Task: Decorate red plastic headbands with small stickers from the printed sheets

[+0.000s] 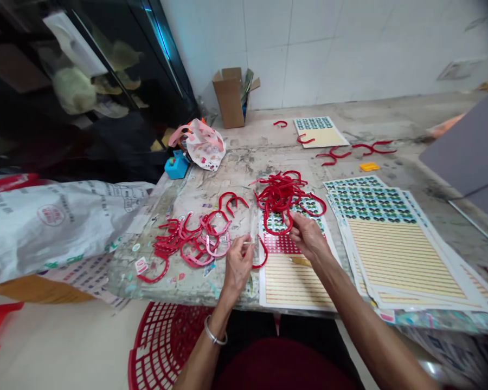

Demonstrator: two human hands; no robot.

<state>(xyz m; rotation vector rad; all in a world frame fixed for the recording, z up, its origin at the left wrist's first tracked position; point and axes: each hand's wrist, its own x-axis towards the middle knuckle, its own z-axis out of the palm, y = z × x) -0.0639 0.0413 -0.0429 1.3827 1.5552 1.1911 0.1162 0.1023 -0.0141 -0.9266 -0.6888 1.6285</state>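
Holding a red hoop (277, 233) is the right grip (308, 236).

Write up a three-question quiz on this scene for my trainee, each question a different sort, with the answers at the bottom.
1. Multiple choice. Where is the bangle?
A) On the right wrist
B) On the left wrist
C) On a sheet of paper

2. True or false. The basket sits lower than the top of the table.

3. Fill in the blank. The right hand touches a hoop that is ____ in colour.

Key
1. B
2. True
3. red
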